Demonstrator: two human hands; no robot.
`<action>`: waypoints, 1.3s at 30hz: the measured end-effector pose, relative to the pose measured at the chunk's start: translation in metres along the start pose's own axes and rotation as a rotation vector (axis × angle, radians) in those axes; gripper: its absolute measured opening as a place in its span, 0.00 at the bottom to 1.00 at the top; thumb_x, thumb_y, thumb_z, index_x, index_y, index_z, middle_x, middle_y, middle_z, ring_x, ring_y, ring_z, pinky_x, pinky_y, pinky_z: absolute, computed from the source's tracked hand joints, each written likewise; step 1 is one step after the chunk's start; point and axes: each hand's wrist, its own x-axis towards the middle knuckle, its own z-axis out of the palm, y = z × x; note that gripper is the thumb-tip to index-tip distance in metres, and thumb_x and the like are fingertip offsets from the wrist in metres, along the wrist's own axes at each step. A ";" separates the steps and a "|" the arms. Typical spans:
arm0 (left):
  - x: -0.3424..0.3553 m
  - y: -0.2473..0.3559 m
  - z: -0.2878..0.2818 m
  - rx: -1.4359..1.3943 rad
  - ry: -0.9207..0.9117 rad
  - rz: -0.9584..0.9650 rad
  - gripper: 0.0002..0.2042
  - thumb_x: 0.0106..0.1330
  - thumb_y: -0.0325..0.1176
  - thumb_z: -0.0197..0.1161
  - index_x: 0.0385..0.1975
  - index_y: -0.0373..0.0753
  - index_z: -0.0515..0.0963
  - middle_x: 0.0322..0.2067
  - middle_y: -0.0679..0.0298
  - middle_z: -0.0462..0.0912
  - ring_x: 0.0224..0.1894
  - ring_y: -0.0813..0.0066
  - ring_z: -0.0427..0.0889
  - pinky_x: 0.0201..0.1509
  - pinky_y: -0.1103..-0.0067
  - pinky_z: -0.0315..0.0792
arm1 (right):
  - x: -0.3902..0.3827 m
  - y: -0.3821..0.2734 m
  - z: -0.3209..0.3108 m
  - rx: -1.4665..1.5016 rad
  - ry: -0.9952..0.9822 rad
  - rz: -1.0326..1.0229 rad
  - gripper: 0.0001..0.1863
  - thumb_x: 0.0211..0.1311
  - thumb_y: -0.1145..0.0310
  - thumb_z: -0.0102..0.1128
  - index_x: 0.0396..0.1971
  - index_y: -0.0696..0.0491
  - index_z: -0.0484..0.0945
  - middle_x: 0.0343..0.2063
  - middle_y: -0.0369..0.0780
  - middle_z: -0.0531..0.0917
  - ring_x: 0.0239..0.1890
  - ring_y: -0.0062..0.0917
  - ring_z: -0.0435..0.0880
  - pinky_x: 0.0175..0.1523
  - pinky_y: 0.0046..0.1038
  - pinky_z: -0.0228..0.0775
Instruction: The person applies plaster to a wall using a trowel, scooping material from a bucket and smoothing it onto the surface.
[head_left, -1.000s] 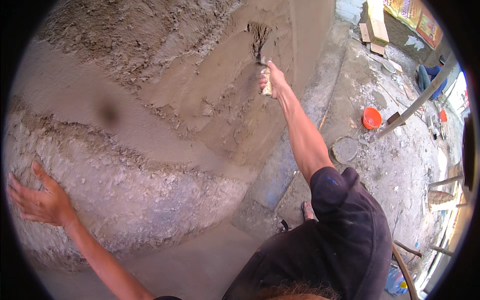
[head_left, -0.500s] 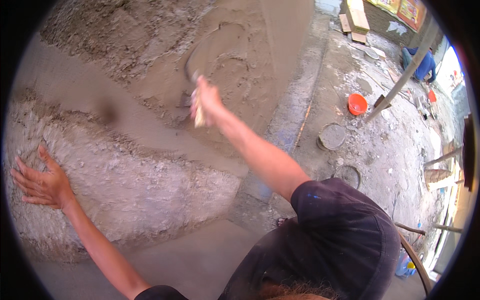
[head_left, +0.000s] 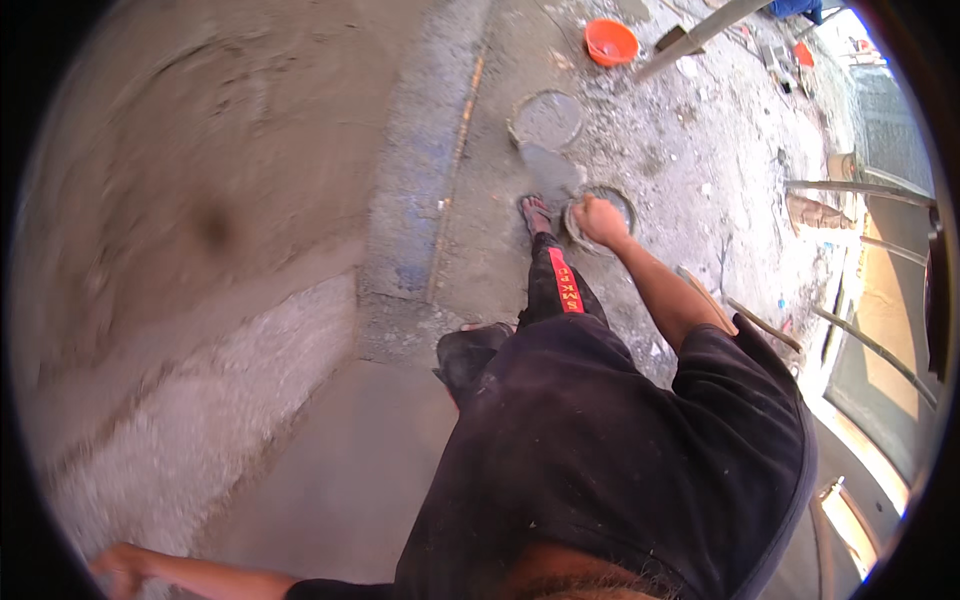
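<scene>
My right hand [head_left: 601, 221] is closed on the handle of a trowel, its grey blade [head_left: 549, 170] pointing up and left, slightly blurred. The hand is above a round bucket [head_left: 628, 205], which it partly covers. Beside the blade stands another round bucket [head_left: 547, 120] filled with grey mortar. My left hand [head_left: 122, 570] is low at the left, by the rough pale lower part of the wall [head_left: 215, 400]. Blur hides its fingers, and contact with the wall is unclear. Wet brown mortar [head_left: 270, 150] covers the wall's upper part.
An orange bowl [head_left: 611, 42] sits beyond the buckets, near a slanting pole [head_left: 700, 38]. My foot [head_left: 536, 213] is close to the buckets. Debris litters the floor at right, where more poles [head_left: 860, 190] stick in. Part of a person in blue [head_left: 796, 8] shows at the top.
My right hand has moved with the trowel from the mortared wall to the buckets on the right. My left hand, earlier spread on the wall, is now lower. The view has turned right.
</scene>
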 end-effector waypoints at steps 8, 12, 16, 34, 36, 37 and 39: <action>-0.339 0.392 -0.338 -0.291 -2.588 -0.324 0.36 0.70 0.50 0.56 0.70 0.36 0.54 0.69 0.47 0.58 0.71 0.55 0.57 0.72 0.64 0.52 | 0.160 0.171 -0.044 -0.432 -0.195 0.023 0.19 0.66 0.51 0.55 0.43 0.52 0.74 0.32 0.52 0.84 0.38 0.50 0.84 0.41 0.51 0.75; -0.376 0.425 -0.460 -0.468 -2.600 -0.594 0.40 0.67 0.53 0.60 0.72 0.35 0.53 0.67 0.44 0.62 0.69 0.50 0.63 0.71 0.67 0.59 | 0.307 0.200 -0.028 -0.493 -0.095 -0.040 0.18 0.65 0.53 0.56 0.41 0.53 0.78 0.32 0.50 0.85 0.36 0.49 0.85 0.41 0.49 0.77; -0.356 0.460 -0.417 -0.081 -2.651 -1.303 0.38 0.70 0.53 0.58 0.70 0.34 0.55 0.66 0.43 0.64 0.67 0.51 0.66 0.68 0.67 0.62 | 0.409 0.205 0.074 -0.397 -0.231 0.101 0.14 0.64 0.61 0.54 0.42 0.52 0.82 0.41 0.51 0.85 0.45 0.45 0.85 0.48 0.45 0.78; -0.295 0.485 -0.393 -0.302 -2.674 -1.090 0.33 0.72 0.49 0.55 0.67 0.29 0.61 0.60 0.44 0.72 0.61 0.55 0.74 0.65 0.68 0.66 | 0.302 0.143 0.117 0.686 -0.172 0.051 0.17 0.52 0.60 0.60 0.18 0.60 0.75 0.12 0.40 0.76 0.14 0.27 0.75 0.22 0.33 0.66; -0.290 0.469 -0.396 -0.389 -2.616 -1.139 0.34 0.71 0.51 0.55 0.66 0.28 0.62 0.61 0.43 0.72 0.62 0.54 0.73 0.66 0.67 0.66 | 0.267 0.092 0.073 0.698 -0.097 0.040 0.17 0.53 0.59 0.59 0.19 0.59 0.76 0.12 0.37 0.75 0.15 0.26 0.74 0.21 0.33 0.63; -0.307 0.451 -0.396 -0.419 -2.566 -1.098 0.34 0.71 0.52 0.56 0.65 0.28 0.63 0.61 0.43 0.72 0.63 0.54 0.72 0.66 0.67 0.65 | 0.260 0.075 0.063 0.686 -0.001 -0.039 0.17 0.54 0.59 0.59 0.19 0.58 0.75 0.13 0.36 0.75 0.15 0.24 0.73 0.20 0.34 0.61; -0.325 0.431 -0.388 -0.418 -2.516 -1.072 0.37 0.68 0.55 0.58 0.64 0.26 0.64 0.62 0.42 0.70 0.65 0.52 0.70 0.67 0.66 0.64 | 0.229 0.033 0.035 1.063 0.022 -0.077 0.15 0.62 0.61 0.55 0.17 0.49 0.70 0.13 0.30 0.70 0.15 0.15 0.68 0.18 0.26 0.57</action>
